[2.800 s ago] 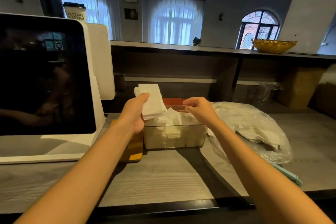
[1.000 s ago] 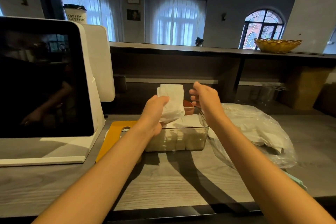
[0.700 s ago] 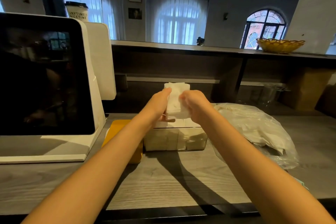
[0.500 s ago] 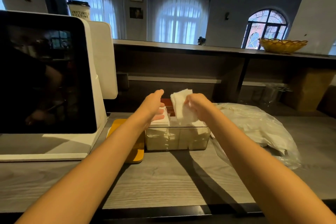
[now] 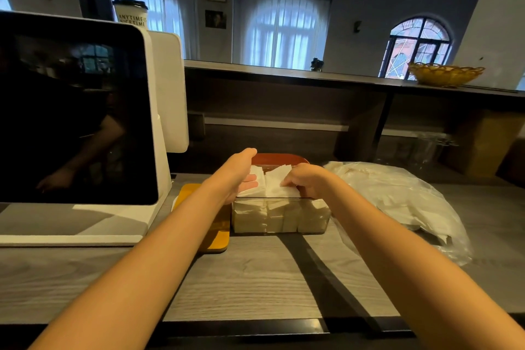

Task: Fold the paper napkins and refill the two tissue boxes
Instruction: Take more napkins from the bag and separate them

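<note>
1. A grey wooden worktop [image 5: 255, 278] is crossed by two bare forearms.
2. At twelve o'clock, a clear tissue box [image 5: 281, 214] is seen nearly filled.
3. A folded napkin [image 5: 277, 183], held above it half a second ago, is now tucked in by the right hand [image 5: 308, 180], grip pinched on it.
4. The left hand [image 5: 241, 170], fingers straight, is pressed on the stack.
5. At two o'clock, a plastic bag [image 5: 397, 202] of napkins is left.
</note>
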Available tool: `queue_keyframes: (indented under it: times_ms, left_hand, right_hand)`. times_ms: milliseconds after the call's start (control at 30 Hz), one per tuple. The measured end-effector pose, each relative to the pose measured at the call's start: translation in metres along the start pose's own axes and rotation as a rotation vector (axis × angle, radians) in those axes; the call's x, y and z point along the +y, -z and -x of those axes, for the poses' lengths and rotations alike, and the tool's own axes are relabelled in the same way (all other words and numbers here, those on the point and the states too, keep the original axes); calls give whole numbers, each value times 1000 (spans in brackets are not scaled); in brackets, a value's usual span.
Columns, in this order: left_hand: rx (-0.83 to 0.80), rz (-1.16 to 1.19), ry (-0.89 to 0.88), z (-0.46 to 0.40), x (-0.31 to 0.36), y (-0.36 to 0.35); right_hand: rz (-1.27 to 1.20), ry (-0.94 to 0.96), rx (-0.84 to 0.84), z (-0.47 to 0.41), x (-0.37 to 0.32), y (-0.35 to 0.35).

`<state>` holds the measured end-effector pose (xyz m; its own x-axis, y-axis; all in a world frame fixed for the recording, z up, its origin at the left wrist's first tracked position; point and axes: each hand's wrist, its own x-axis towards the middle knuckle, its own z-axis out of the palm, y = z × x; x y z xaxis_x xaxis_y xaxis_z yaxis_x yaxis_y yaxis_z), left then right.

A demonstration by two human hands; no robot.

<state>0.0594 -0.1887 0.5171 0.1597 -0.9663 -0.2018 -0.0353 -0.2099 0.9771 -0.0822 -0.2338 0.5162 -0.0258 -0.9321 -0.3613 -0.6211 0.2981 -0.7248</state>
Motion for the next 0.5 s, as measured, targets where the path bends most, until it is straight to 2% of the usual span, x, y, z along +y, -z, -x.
queue_keyframes:
  times_ms: [200,400,500]
  left_hand:
    - [-23,49,17,2,1,2]
    - [-13,76,24,3,2,2]
    - [-22,77,16,5,2,3]
  right_hand:
    - [44,66,85,4,-7,5]
    - [-125,38,53,7,-3,5]
    - [-192,128,167,8,-3,17]
